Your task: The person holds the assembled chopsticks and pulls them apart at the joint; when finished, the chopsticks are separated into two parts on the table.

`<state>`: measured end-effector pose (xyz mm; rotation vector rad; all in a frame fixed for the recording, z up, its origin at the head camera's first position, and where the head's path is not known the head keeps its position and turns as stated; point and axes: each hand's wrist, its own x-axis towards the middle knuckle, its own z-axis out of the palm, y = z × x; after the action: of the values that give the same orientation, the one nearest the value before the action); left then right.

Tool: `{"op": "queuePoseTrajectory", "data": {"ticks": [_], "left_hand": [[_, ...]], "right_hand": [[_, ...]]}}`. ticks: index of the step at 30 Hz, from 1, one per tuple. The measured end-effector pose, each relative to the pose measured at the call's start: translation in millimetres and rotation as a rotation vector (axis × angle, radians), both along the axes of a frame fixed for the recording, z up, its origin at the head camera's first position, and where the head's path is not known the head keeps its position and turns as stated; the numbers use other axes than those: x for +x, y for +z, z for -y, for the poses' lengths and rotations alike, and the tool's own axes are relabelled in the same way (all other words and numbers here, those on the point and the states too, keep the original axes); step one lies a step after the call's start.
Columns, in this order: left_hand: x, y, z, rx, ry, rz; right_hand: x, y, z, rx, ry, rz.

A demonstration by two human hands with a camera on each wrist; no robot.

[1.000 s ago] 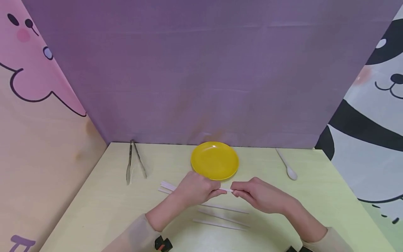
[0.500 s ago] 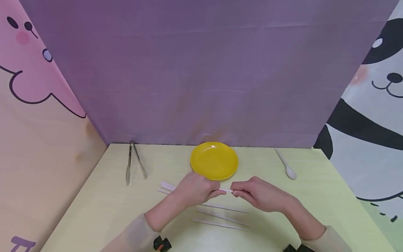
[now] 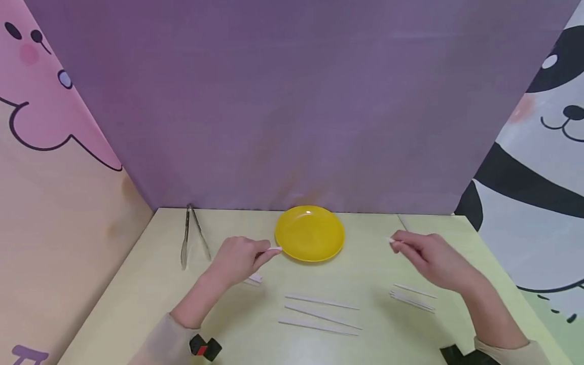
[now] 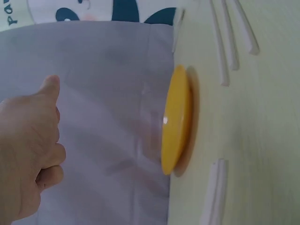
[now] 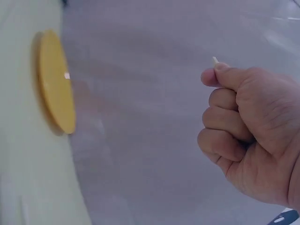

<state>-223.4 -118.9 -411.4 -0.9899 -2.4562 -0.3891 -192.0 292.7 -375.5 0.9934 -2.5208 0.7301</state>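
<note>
In the head view my left hand (image 3: 242, 261) is raised left of the yellow plate (image 3: 309, 234), pinching a short white stick piece (image 3: 276, 248) between thumb and forefinger. Off to the plate's right, my right hand (image 3: 433, 258) pinches another white piece (image 3: 390, 240); its tip (image 5: 215, 60) pokes out above the thumb in the right wrist view. Most of each piece is hidden in the fingers. Between the forearms, three long thin white sticks (image 3: 319, 320) lie on the table.
Shorter white sticks (image 3: 255, 279) lie behind the left hand, partly covered by it. Several more short sticks (image 3: 412, 302) lie left of the right forearm. Metal tongs (image 3: 185, 243) stand at the back left. A pale spoon (image 3: 403, 222) lies at the back right, mostly hidden by the right hand.
Both hands were close together on one white stick; now they have moved apart and up, each with a separate piece. Short sticks near the right forearm have come into sight.
</note>
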Motion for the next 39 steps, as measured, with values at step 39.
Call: {"op": "queuePoseTrajectory", "data": {"ticks": [39], "left_hand": [[4.1, -74.9, 82.8, -0.044, -0.125, 0.474]], "right_hand": [[30.2, -95.0, -54, 0.115, -0.030, 0.274]]}}
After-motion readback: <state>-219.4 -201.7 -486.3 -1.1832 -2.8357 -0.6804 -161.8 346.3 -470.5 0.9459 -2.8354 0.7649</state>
